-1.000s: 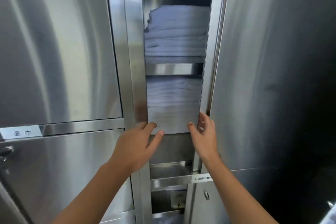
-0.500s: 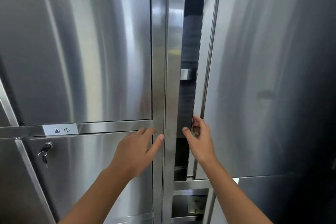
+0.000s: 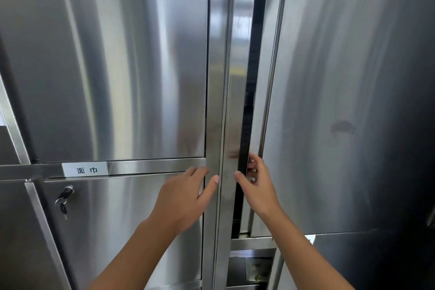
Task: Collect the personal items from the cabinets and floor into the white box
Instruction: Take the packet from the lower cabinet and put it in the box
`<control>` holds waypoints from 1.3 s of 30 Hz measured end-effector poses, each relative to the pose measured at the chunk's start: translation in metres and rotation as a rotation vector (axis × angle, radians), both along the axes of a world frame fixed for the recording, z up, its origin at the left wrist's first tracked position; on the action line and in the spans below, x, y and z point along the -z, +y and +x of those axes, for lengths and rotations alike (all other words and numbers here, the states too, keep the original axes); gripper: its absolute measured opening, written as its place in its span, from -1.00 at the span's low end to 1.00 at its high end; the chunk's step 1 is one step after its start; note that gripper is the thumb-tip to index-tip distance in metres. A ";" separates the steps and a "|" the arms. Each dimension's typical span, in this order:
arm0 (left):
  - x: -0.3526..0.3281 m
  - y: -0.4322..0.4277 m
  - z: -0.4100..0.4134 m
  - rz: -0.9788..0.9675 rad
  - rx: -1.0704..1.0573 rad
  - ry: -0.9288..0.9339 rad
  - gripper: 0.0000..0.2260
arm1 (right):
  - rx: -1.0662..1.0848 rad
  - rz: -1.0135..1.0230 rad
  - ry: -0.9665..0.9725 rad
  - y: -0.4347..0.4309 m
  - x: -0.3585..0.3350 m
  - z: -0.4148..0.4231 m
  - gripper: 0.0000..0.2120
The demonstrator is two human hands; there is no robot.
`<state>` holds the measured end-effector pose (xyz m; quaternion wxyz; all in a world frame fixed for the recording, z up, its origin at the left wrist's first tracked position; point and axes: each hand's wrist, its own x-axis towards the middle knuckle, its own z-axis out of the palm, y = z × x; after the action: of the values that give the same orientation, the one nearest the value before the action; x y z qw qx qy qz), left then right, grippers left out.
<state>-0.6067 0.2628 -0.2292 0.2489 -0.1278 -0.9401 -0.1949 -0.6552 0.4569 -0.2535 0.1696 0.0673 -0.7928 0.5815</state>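
The person stands close against a wall of brushed stainless-steel cabinets (image 3: 117,66), both bare arms reaching up from below. The right hand (image 3: 257,186) grips the left edge of the tall brushed-steel cabinet door (image 3: 341,101) on the right: its fingers (image 3: 251,167) curl round the edge and into the opening, and the thumb lies across the front. That door stands ajar by a narrow dark slit (image 3: 249,106), too thin and dim to tell what lies inside.

The left hand (image 3: 186,198) lies flat and relaxed, holding nothing. Its fingers rest on the steel where the horizontal rail meets the shiny vertical steel post (image 3: 217,77), and its thumb touches that post. The post stands between the two hands.

Further left on the rail is a small white label with two dark characters (image 3: 85,169). Just under it, a lower steel door carries a round lock with a small key hanging from it (image 3: 65,196).

Below the right forearm a lower compartment (image 3: 253,263) is open, with a pale paper slip (image 3: 257,267) visible inside, its writing too blurred to read.
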 end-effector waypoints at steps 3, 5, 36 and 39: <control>0.002 0.003 0.001 -0.018 0.000 0.002 -0.43 | -0.032 0.002 -0.036 0.004 -0.001 0.000 -0.46; 0.006 0.006 0.001 -0.024 0.009 0.006 -0.47 | -0.059 0.006 -0.052 0.007 -0.002 0.002 -0.42; 0.130 0.122 0.046 -0.051 0.072 -0.305 -0.50 | 0.051 0.022 -0.394 0.146 0.152 0.090 -0.62; 0.145 0.142 0.053 -0.064 0.039 -0.358 -0.63 | 0.033 0.022 -0.431 0.170 0.166 0.089 -0.69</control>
<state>-0.5541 0.4043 -0.3741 0.0698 -0.1171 -0.9724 -0.1892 -0.5659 0.6267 -0.4193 0.0051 -0.0697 -0.8182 0.5707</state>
